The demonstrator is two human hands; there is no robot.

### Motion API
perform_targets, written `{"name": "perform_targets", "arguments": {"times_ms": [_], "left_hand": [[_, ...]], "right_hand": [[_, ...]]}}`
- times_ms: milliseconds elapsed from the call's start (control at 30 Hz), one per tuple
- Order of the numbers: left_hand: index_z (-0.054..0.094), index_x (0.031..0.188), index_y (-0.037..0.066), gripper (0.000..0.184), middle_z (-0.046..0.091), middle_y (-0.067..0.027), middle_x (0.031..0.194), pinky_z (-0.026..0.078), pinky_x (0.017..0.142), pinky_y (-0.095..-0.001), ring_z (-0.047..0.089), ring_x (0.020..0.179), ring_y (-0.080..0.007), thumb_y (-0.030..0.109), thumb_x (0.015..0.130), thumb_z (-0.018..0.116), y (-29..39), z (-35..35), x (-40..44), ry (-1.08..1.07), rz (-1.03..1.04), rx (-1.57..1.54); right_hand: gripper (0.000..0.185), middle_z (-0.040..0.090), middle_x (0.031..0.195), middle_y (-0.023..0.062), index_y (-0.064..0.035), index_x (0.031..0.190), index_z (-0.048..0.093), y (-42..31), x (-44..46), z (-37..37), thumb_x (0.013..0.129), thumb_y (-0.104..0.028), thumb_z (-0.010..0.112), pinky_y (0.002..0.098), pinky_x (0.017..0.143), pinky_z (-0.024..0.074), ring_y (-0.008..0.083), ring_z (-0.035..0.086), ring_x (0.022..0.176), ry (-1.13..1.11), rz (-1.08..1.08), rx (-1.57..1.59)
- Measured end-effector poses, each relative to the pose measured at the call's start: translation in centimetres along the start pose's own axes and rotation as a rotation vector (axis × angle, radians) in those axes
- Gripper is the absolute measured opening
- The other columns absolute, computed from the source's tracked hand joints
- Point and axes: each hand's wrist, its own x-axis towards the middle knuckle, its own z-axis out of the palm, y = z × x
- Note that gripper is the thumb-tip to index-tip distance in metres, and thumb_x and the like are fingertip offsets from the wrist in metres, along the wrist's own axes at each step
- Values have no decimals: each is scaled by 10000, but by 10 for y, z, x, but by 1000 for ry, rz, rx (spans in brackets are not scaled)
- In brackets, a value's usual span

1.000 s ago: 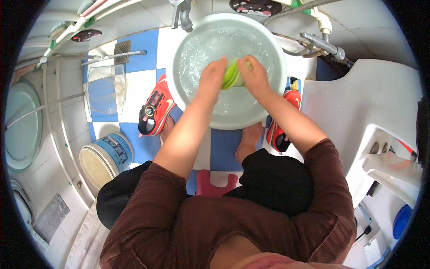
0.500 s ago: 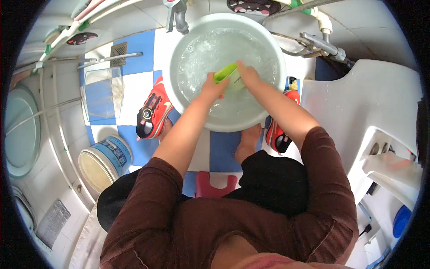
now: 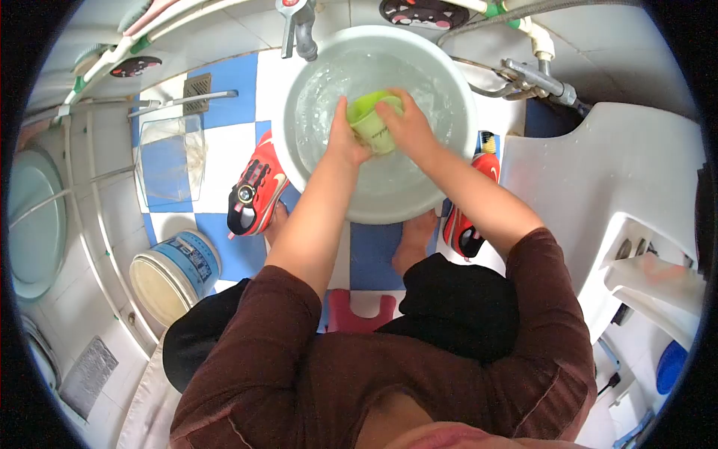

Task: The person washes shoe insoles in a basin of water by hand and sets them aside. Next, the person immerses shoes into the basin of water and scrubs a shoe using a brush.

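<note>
A green-rimmed cup (image 3: 377,132) with pale sides and small dark lettering is held over the large pale basin (image 3: 469,112), which has water in it. My left hand (image 3: 348,135) is round the cup's left side and lower part. On the other side, my right hand (image 3: 407,126) grips the cup's rim and wall, thumb towards its front. The cup is tilted, and its green inside shows at the top. Ripples cover the water behind and left of the cup.
Red shoes (image 3: 256,187) stand left and right (image 3: 473,209) of the basin. A faucet (image 3: 305,34) hangs over its back rim. A white bucket (image 3: 176,273) and clear container (image 3: 170,161) are at left, a pink stool (image 3: 360,314) in front, a white washboard unit (image 3: 598,172) at right.
The cup has turned so more of its green inside and lettering show. Both hands have shifted their hold on it and remain over the basin.
</note>
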Motion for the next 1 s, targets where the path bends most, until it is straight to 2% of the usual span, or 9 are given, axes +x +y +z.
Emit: {"name": "perform_targets", "arguments": {"times_ms": [133,233,367,467,533,633,767,867,1000], "left_hand": [[551,1109,90,563,585,-114,1106,452,850,-473,582,960,-284,584,868,428,-7,17,-12,-46,254,78],[582,932,77,477,615,-98,902,476,735,-400,596,764,-237,532,888,445,-11,31,-22,151,568,321],[561,830,15,446,590,-102,785,457,688,-325,574,740,-204,443,914,472,-8,23,-26,219,672,853],[566,824,-22,484,595,-145,783,447,706,-328,579,769,-219,445,910,470,-11,26,-31,279,652,1078],[568,861,-44,508,609,-188,827,456,752,-348,600,814,-254,456,896,484,-23,8,-13,347,675,1019],[582,934,-63,589,619,-186,902,460,752,-379,593,809,-263,514,872,477,-43,-56,49,508,851,1438],[496,1151,-72,666,578,-230,1098,443,862,-393,571,988,-333,519,845,515,-31,-74,64,518,306,1492],[433,1277,-7,678,525,-229,1209,418,922,-435,524,1101,-377,538,874,445,-23,-88,85,331,65,1347],[450,1287,79,643,493,-155,1271,426,900,-483,526,1092,-343,571,874,432,6,-31,36,106,-120,541]], "right_hand": [[411,596,970,133,12,1115,517,-14,-18,4,928,-351,472,308,793,450,198,565,884,4,60,231],[377,592,907,91,-26,1054,550,-13,-22,13,940,-368,438,312,748,449,176,552,830,16,243,436],[356,577,849,52,-72,984,574,-1,-25,18,936,-395,433,320,662,457,166,547,746,-116,487,817],[391,571,827,59,-61,998,573,5,-24,12,923,-422,445,317,591,461,181,550,671,-285,737,726],[443,587,854,89,-42,1053,553,55,-7,-1,903,-451,467,323,579,478,188,576,674,-161,831,515],[537,607,935,151,-13,1145,495,90,6,5,870,-474,507,362,649,501,235,614,776,78,736,140],[662,581,1091,233,29,1237,394,174,26,16,824,-454,580,424,828,474,323,603,967,-37,399,-532],[616,571,1098,257,10,1231,394,98,42,7,820,-398,604,439,881,433,375,569,1010,-83,465,-644],[488,585,1050,255,-22,1180,429,71,28,8,851,-352,575,430,833,445,374,576,987,-4,45,-335]]}}
